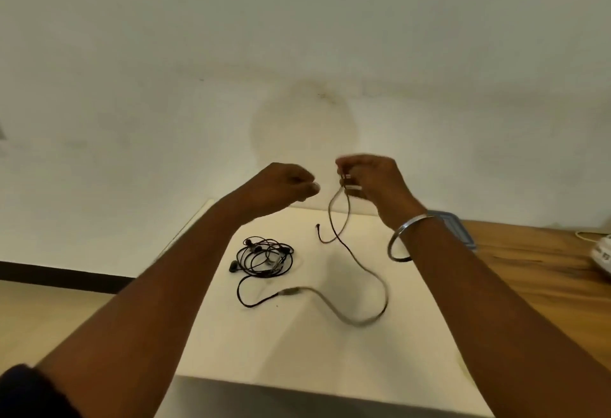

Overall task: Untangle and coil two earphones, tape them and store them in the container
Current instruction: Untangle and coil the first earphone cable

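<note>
1. Where the view is nearest, a flat grey surface (297, 397) lies at the lower edge. Behind it a white sheet (297, 358) covers part of the wooden table (529, 272).
2. On the sheet lies the tangled black earphone (264, 257), left of centre.
3. The grey earphone cable (363, 317) curves over the sheet beside it and rises to the right hand (373, 183).
4. This hand, with a metal bangle (405, 239) on its wrist, pinches the cable's upper end between thumb and fingertips.
5. The left hand (284, 186) is raised just beside it with curled fingers. Blur hides whether they pinch anything.
6. The container (461, 231), with a grey-blue lid, stands behind the right wrist.
7. A white object (601, 257) at the right edge carries a mark too blurred to read.
</note>
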